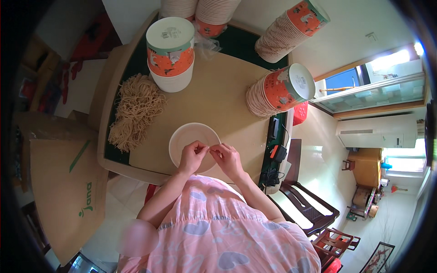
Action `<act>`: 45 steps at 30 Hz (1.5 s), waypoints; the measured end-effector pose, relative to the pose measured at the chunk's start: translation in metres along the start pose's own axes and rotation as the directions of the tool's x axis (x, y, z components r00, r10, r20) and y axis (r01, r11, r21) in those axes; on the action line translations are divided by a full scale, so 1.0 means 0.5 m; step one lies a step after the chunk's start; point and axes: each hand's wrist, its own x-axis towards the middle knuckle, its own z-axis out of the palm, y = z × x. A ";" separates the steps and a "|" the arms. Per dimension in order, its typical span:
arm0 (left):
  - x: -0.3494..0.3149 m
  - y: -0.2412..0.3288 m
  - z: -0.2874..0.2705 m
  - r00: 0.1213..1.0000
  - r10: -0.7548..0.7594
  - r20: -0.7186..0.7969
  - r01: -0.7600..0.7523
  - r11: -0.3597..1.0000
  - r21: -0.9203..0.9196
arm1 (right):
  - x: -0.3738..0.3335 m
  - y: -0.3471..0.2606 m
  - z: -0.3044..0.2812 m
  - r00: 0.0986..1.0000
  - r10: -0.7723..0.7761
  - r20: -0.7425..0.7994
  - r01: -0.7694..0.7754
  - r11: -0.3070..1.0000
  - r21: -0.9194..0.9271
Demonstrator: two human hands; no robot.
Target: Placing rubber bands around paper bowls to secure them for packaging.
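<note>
head view: the left hand [193,155] and right hand [228,159] meet above a white tub [181,135] on the near part of the surface [218,91]. on each, thumb and fingers are pinched together; i cannot tell if they clamp something thin. tan string [136,111] lies left of the tub, with 1 tub stack [170,63] far left and another stack [277,91] far right.

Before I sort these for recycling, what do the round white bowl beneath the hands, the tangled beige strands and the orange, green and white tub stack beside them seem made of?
White bowl: smooth, satin paperboard or plastic; its plain wall leaves that open.
Beige strands: probably matte cotton-like cord, given their limp curls.
Tub stack: likely coated paperboard, with smooth printed walls and nested rims.
</note>
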 end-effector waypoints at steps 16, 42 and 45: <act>-0.003 0.007 0.005 0.999 -0.041 0.031 0.041 0.999 0.004 | -0.002 0.004 -0.008 0.996 -0.085 -0.015 0.084 0.995 -0.058; -0.019 -0.004 -0.009 0.979 -0.142 0.148 0.181 0.938 -0.296 | 0.000 0.011 -0.004 0.997 -0.070 -0.022 0.070 0.997 0.012; -0.020 0.019 -0.012 0.938 -0.299 0.174 0.340 0.888 -0.311 | -0.001 0.018 -0.014 1.000 0.018 0.017 -0.020 0.993 0.113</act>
